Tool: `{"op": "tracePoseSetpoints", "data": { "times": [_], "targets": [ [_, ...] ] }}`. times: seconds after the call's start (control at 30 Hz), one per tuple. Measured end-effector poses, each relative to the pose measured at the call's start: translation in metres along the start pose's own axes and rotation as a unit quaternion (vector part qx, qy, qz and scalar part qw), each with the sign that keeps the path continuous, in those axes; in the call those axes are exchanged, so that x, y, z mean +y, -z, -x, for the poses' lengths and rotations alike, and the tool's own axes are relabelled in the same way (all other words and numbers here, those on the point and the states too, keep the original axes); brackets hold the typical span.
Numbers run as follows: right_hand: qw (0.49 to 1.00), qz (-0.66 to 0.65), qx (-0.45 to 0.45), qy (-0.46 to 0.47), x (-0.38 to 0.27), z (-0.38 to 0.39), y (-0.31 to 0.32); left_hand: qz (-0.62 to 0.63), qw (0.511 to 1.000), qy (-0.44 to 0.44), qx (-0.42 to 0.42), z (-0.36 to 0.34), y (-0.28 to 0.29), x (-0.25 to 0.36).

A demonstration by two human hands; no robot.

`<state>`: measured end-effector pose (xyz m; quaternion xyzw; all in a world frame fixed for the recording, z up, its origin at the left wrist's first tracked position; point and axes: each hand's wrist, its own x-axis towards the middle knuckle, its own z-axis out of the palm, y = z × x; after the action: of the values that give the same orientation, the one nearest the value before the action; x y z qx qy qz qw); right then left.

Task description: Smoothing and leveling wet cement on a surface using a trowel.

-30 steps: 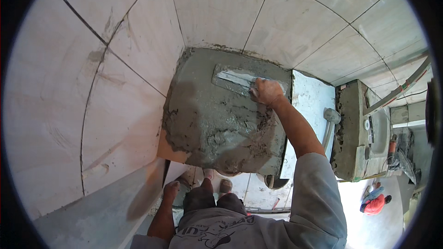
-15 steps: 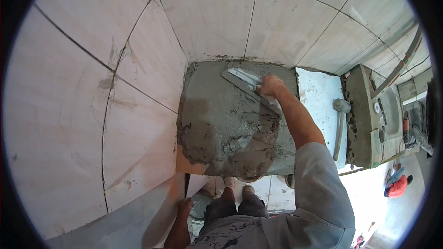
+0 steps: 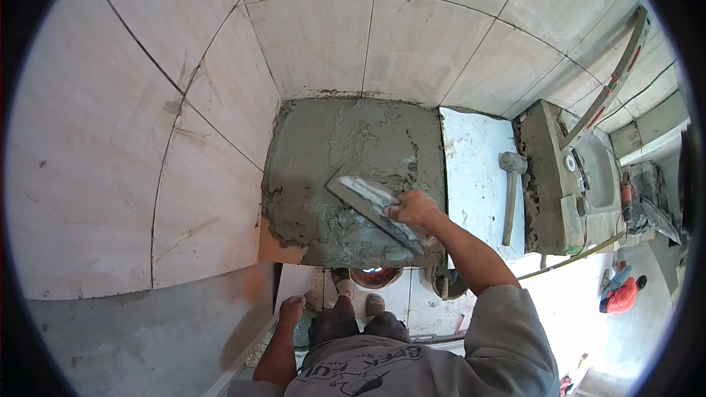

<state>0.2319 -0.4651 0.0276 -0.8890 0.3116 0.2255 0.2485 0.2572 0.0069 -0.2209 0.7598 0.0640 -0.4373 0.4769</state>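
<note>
My right hand (image 3: pixel 416 210) is closed round the handle of a long rectangular plastering trowel (image 3: pixel 364 202). The blade lies tilted across wet grey mortar (image 3: pixel 309 132), over the near right part of the bed. Behind it the surface is smoother; toward the near left edge it is ragged and lumpy. Low at the left, beside my leg, hangs my left hand (image 3: pixel 293 307) with its fingers curled. What it holds, if anything, is hidden.
Large pale tiles (image 3: pixel 316 44) cover the walls behind and left. On a white board (image 3: pixel 471 191) to the right rests a rubber mallet (image 3: pixel 512 164). Beyond stand a sink (image 3: pixel 599 169) and a leaning level (image 3: pixel 614 88). Buckets (image 3: pixel 448 283) sit below; another person (image 3: pixel 623 298) crouches far right.
My right hand has drawn the trowel nearer to me, from the back of the mortar to its front part. The view has shifted somewhat to the right.
</note>
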Motion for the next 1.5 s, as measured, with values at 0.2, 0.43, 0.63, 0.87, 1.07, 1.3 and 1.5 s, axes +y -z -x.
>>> {"op": "tracePoseSetpoints", "data": {
  "times": [0.2, 0.43, 0.63, 0.87, 1.07, 1.3, 1.5],
  "targets": [
    [0.949, -0.232, 0.14, -0.163, 0.064, -0.051, 0.016, -0.108, 0.993, 0.037, -0.042, -0.009, 0.009, -0.008],
    [0.969, -0.193, 0.108, -0.112, 0.01, -0.12, 0.046, -0.115, 0.993, 0.015, -0.018, -0.015, 0.023, -0.015],
    [0.993, -0.089, 0.075, -0.015, -0.012, -0.152, 0.037, 0.004, 0.996, 0.03, -0.082, -0.036, 0.025, -0.028],
    [0.997, -0.057, 0.055, -0.002, -0.078, -0.146, 0.017, -0.085, 0.996, 0.023, -0.02, -0.029, 0.017, 0.006],
    [0.998, -0.023, -0.051, 0.033, -0.086, -0.099, -0.001, -0.15, 0.989, -0.011, -0.007, -0.032, 0.032, -0.011],
    [0.998, 0.056, 0.011, 0.006, -0.052, -0.107, 0.099, -0.178, 0.983, -0.024, -0.028, -0.049, 0.031, 0.02],
    [0.984, 0.152, 0.093, 0.007, -0.011, -0.196, 0.124, -0.086, 0.996, -0.034, -0.019, -0.045, 0.02, 0.036]
  ]
}}
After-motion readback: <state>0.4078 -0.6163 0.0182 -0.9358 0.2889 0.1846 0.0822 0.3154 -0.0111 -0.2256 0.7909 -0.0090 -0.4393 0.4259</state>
